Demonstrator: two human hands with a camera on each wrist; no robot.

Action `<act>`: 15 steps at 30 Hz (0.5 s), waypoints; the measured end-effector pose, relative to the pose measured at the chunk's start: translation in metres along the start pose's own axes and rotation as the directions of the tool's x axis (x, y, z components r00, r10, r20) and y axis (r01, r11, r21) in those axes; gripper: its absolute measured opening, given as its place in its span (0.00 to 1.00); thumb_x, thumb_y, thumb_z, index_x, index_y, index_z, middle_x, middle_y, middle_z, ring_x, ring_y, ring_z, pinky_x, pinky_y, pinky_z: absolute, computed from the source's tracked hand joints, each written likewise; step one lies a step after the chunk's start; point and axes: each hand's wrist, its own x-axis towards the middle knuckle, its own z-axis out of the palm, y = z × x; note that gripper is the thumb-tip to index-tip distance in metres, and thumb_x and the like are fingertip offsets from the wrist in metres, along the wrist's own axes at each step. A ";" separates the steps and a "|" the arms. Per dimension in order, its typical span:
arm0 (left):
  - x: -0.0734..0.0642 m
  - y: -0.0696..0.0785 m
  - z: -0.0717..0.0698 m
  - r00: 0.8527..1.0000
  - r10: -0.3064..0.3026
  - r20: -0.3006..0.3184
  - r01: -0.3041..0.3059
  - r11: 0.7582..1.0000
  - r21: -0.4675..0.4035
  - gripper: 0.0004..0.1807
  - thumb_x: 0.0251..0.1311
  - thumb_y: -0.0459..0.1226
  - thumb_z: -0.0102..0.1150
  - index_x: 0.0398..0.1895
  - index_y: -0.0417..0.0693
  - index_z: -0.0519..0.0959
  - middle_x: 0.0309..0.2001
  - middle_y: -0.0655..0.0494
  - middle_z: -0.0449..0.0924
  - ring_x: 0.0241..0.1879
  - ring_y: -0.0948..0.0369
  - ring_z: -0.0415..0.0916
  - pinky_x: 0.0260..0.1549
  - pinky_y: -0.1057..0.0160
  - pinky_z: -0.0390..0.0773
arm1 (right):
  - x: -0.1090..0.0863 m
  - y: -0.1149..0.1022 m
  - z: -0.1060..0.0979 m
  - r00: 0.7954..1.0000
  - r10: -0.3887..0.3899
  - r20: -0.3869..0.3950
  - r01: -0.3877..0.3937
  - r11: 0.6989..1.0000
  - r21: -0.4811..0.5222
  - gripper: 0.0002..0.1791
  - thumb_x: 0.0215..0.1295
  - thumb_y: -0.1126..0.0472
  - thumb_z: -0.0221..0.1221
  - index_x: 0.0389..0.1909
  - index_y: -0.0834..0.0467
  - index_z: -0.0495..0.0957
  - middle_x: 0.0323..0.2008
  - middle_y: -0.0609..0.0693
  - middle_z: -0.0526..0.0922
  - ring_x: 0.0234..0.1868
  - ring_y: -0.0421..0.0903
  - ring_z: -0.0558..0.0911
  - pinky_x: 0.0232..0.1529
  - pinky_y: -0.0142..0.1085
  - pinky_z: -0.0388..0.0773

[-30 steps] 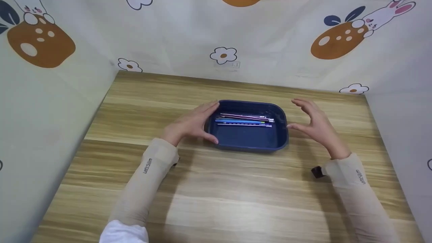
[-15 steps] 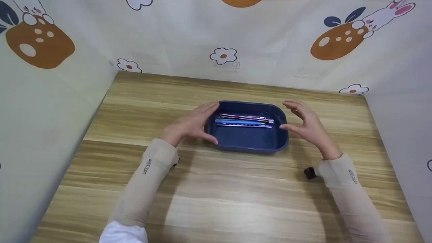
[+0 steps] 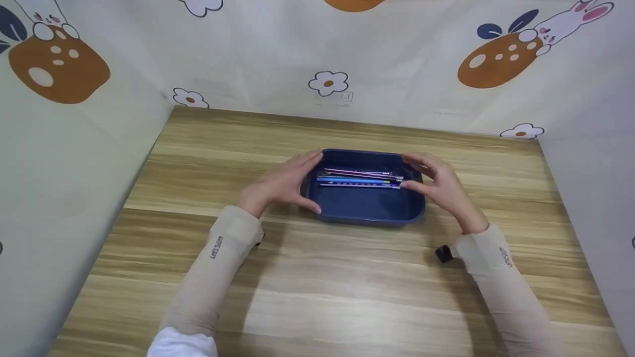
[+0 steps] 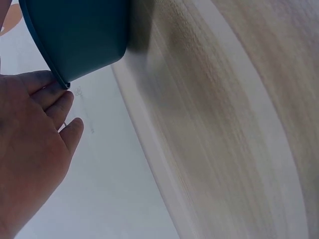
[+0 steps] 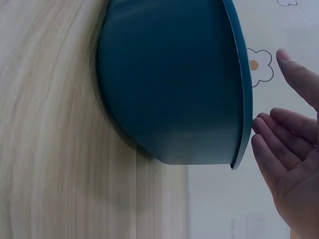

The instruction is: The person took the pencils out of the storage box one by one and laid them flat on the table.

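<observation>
A dark blue plastic box (image 3: 364,221) with rounded corners sits on the wooden table in the head view. Several pencils (image 3: 357,178) lie side by side in its far half, their eraser ends to the right. My left hand (image 3: 278,186) holds the box's left end, thumb by the near corner and fingers at the far one. In the left wrist view those fingertips (image 4: 64,105) meet the rim. Over the right end, my right hand (image 3: 441,188) has thumb and fingers spread apart, the thumb tip overlapping the pencils' eraser ends. The right wrist view shows it holding nothing, just above the rim.
A pale cloth wall (image 3: 397,99) printed with oranges, rabbits and flowers stands behind the table (image 3: 347,287), with more cloth on both sides. A small dark camera (image 3: 443,253) sits at the right wrist, and beige sleeves cover both forearms.
My right hand has moved left, from beside the box to over its right end. The left hand, the box and the pencils have stayed in place.
</observation>
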 end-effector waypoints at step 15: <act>0.000 0.000 0.001 1.000 -0.003 -0.010 0.003 1.000 0.015 0.75 0.35 0.72 0.70 0.81 0.51 0.40 0.82 0.54 0.37 0.81 0.51 0.39 0.80 0.51 0.44 | 0.007 -0.005 0.023 0.998 -0.028 0.047 0.027 0.999 0.042 0.26 0.55 0.68 0.71 0.57 0.65 0.79 0.56 0.63 0.82 0.60 0.55 0.80 0.63 0.27 0.75</act>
